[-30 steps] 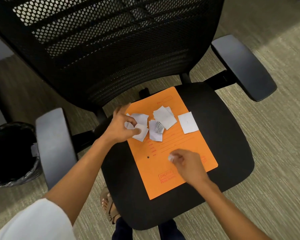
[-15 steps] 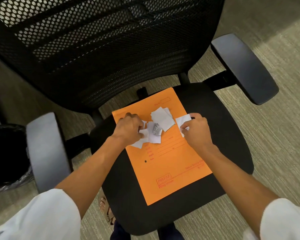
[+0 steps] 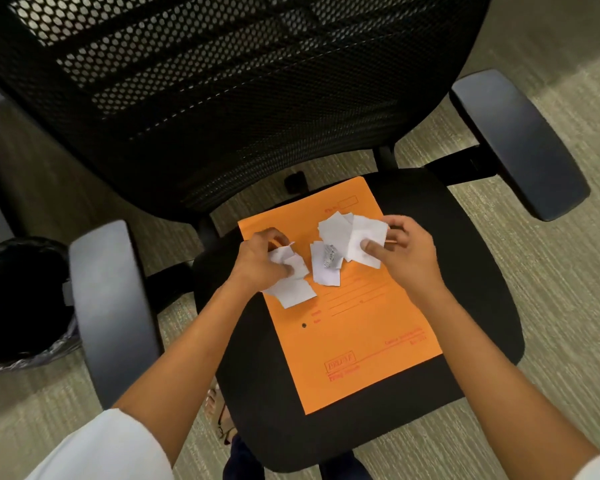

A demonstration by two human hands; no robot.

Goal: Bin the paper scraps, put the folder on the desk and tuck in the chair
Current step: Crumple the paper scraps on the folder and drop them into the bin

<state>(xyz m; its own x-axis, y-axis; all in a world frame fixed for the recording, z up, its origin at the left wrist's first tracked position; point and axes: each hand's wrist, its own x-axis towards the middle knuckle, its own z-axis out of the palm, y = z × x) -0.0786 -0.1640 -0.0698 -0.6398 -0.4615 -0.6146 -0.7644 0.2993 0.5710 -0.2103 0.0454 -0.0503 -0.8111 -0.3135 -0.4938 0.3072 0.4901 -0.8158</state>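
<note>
The paper scraps (image 3: 326, 263) are light, limp and easily scattered, best pinched at their edges in a bunch. They lie on the orange folder (image 3: 347, 327) on the chair seat (image 3: 471, 271). Left hand (image 3: 260, 261) fingers clench several scraps; right hand (image 3: 407, 252) fingers pinch one white scrap's edge.

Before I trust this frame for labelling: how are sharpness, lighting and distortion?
Head view: mildly soft, red print on the orange folder unreadable; wide-angle bends the chair armrests outward; bin sits in deep shadow; paper scraps bright with little detail; hands fairly crisp.
</note>
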